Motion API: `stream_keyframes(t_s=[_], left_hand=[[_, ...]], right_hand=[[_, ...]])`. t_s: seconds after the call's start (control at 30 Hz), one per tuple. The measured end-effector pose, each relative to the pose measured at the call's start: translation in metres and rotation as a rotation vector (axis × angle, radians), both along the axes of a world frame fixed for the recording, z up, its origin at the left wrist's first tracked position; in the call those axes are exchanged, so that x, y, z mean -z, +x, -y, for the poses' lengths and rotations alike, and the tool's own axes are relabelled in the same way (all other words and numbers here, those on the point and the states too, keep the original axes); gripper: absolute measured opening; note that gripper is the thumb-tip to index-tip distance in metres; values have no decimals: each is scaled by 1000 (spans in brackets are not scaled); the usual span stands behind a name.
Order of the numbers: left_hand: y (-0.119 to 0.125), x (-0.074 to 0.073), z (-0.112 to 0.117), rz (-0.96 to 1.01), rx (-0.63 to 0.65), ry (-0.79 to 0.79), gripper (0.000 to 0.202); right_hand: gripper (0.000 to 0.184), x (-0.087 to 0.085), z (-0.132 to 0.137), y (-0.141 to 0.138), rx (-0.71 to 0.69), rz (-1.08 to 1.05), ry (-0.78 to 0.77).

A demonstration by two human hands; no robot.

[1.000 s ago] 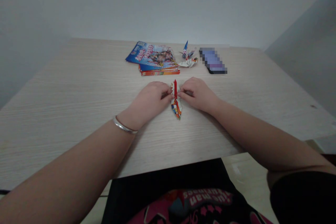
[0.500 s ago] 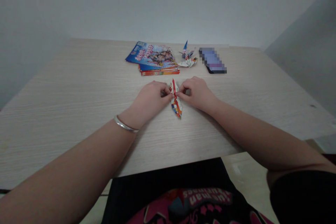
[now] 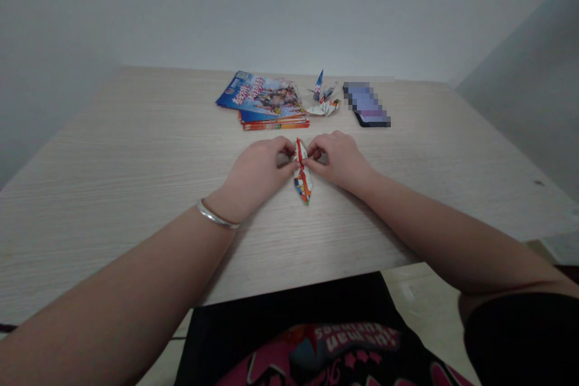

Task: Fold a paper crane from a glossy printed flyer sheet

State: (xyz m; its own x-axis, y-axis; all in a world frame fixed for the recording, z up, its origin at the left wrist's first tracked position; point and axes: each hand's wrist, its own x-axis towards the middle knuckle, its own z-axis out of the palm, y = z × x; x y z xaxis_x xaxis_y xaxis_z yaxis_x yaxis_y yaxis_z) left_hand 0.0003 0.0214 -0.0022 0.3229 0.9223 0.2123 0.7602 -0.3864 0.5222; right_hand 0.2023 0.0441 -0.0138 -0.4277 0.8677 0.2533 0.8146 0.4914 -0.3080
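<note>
A small folded piece of colourful paper (image 3: 303,184) lies on the light wooden table (image 3: 136,151), with a red strip standing up at its far end. My left hand (image 3: 257,170) pinches it from the left and my right hand (image 3: 337,158) pinches it from the right. Both hands have their fingers curled closed on the paper's upper part. A silver bangle sits on my left wrist.
Behind my hands lies a stack of colourful leaflets (image 3: 265,102). A finished paper crane (image 3: 323,101) stands to its right, and a dark phone (image 3: 366,105) lies beyond that. The table's near edge runs just above my lap.
The folded paper and both hands have shifted very slightly away from me; the red strip now leans a little to the left. The grip stays the same.
</note>
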Motion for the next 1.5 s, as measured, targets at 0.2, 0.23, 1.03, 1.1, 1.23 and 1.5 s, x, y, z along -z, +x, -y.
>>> stream_keyframes(t_s=[0.2, 0.23, 1.03, 1.1, 1.23, 1.5], left_hand=[[0, 1, 0, -11, 20, 30, 27], [1, 1, 0, -25, 30, 39, 26], [6, -4, 2, -384, 129, 135, 35], [6, -3, 2, -369, 137, 129, 36], [6, 0, 2, -363, 145, 142, 38], [2, 0, 4, -398, 101, 203, 36]], right_hand=[[16, 2, 0, 0, -33, -47, -2], [17, 3, 0, 0, -33, -58, 0], [16, -9, 5, -1, -55, 56, 7], [15, -8, 5, -1, -51, 56, 22], [16, -8, 4, 1, -50, 46, 22], [17, 0, -3, 4, -72, 7, 16]])
